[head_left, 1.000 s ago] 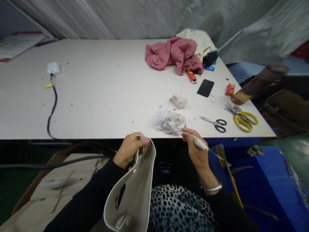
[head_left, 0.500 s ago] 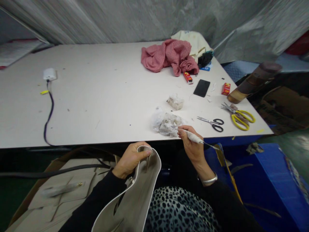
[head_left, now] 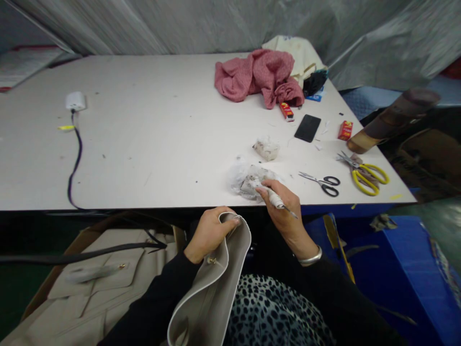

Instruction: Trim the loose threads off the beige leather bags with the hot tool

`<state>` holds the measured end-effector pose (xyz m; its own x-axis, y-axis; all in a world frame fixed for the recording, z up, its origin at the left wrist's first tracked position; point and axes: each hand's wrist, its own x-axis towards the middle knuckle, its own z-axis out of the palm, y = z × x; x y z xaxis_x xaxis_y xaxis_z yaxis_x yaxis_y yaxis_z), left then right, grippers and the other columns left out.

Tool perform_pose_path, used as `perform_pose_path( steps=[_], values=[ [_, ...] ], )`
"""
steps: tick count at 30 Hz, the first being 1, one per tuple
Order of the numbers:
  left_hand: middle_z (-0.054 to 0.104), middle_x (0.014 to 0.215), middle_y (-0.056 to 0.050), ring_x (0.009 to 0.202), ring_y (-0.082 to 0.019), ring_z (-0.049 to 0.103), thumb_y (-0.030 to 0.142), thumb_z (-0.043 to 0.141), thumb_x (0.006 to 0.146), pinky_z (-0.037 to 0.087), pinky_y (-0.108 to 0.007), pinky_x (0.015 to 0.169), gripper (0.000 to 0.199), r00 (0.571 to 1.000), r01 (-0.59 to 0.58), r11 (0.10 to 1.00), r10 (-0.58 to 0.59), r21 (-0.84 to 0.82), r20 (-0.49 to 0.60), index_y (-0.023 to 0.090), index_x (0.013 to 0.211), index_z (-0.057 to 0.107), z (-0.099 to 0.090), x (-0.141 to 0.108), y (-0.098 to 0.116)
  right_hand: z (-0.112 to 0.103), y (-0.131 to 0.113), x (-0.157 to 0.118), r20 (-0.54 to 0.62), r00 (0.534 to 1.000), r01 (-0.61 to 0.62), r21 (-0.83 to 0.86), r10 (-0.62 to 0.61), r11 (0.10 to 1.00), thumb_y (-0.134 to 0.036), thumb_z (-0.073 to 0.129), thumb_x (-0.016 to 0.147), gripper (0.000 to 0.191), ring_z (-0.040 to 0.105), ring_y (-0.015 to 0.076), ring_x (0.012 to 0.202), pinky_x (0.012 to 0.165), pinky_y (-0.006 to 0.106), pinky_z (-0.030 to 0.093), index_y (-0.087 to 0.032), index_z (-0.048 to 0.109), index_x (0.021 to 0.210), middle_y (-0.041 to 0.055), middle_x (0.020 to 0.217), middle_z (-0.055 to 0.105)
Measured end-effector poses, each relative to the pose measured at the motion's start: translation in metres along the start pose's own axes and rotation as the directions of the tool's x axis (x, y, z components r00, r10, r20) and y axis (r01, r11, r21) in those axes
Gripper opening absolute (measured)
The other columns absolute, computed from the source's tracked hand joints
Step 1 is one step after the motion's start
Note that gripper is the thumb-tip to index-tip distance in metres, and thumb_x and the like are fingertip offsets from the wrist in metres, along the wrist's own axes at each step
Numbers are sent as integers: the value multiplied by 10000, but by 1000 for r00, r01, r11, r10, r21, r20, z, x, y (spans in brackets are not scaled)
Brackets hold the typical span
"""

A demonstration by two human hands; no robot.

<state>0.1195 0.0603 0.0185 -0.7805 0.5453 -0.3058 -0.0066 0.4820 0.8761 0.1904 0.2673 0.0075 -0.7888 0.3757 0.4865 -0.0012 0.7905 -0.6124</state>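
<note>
Right hand (head_left: pixel 284 211) now over table edge (head_left: pixel 144 207), tool (head_left: pixel 275 199) gripped

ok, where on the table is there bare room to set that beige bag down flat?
The wide stretch of the table between the black cable on the left and the pink cloth and crumpled wipes on the right is bare apart from specks. The right end is crowded: phone, black scissors, yellow scissors, red boxes.

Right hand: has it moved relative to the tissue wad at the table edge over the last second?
Yes. The right hand with its white tool shifted left, toward the crumpled tissue wad; its fingers now overlap it.
</note>
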Motion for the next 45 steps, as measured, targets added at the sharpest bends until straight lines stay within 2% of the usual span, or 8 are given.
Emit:
perform_pose_path(
  steps=[5, 8, 12, 15, 19, 27, 38, 45],
  values=[
    [756, 779, -38, 740, -205, 661, 345, 747, 769, 482, -302, 712, 191, 999, 32, 998, -30, -47, 43, 164, 828, 767, -3, -1, 1, 0, 0, 5, -64, 997, -33, 25, 35, 999, -476, 577, 1036, 303, 705, 211, 841, 789, 311, 522, -201, 697, 994, 51, 898, 741],
    [763, 796, -46, 755, -210, 667, 340, 752, 764, 485, -305, 723, 191, 998, 35, 997, -31, -70, 60, 163, 834, 768, -3, -1, -1, -3, 4, 6, 0, 999, -42, 49, 42, 998, -493, 543, 1045, 319, 692, 222, 863, 813, 335, 521, -218, 693, 985, 59, 913, 731],
    [757, 789, -54, 738, -210, 659, 338, 753, 758, 481, -307, 709, 192, 997, 39, 996, -33, -83, 66, 159, 826, 769, -2, 0, -2, -7, 1, -1, -38, 985, -158, 213, 170, 964, -520, 557, 1029, 319, 688, 228, 847, 817, 370, 549, -230, 680, 984, 59, 904, 713],
    [749, 779, -54, 729, -204, 644, 335, 755, 751, 471, -301, 696, 185, 997, 26, 996, -20, -84, 74, 159, 808, 768, -1, 0, -1, -8, -8, -13, 64, 954, -288, 476, 294, 831, -539, 565, 1017, 334, 673, 191, 707, 691, 341, 578, -227, 666, 954, 31, 820, 691],
    [715, 721, -33, 679, -178, 599, 324, 763, 725, 443, -284, 660, 176, 996, 18, 996, -10, -91, 93, 159, 786, 762, 2, 0, 0, -4, -20, -28, 295, 914, -406, 650, 279, 642, -562, 606, 987, 366, 662, 157, 628, 604, 286, 587, -214, 665, 888, 7, 726, 678],
    [689, 696, -31, 652, -165, 566, 338, 785, 686, 433, -278, 637, 212, 993, 46, 991, -32, -124, 113, 149, 780, 760, 4, -3, 5, -2, -14, -39, 389, 882, -468, 663, 264, 584, -504, 622, 996, 323, 673, 140, 684, 636, 248, 586, -202, 675, 895, 5, 765, 669],
    [648, 662, -13, 623, -145, 526, 327, 797, 681, 404, -268, 617, 195, 986, 77, 969, -40, -237, 160, 151, 749, 749, 8, -5, 5, -9, -10, -27, 475, 868, -433, 579, 146, 691, -523, 546, 1027, 363, 656, 159, 687, 637, 282, 580, -212, 659, 878, 10, 759, 647],
    [647, 634, -11, 615, -141, 536, 282, 822, 598, 402, -274, 643, 200, 986, 143, 892, -92, -429, 138, 143, 692, 714, 9, 1, -2, 6, -15, -49, 354, 898, -439, 696, 261, 568, -503, 615, 999, 305, 692, 177, 713, 704, 328, 618, -225, 682, 892, 8, 769, 686]
  ],
)
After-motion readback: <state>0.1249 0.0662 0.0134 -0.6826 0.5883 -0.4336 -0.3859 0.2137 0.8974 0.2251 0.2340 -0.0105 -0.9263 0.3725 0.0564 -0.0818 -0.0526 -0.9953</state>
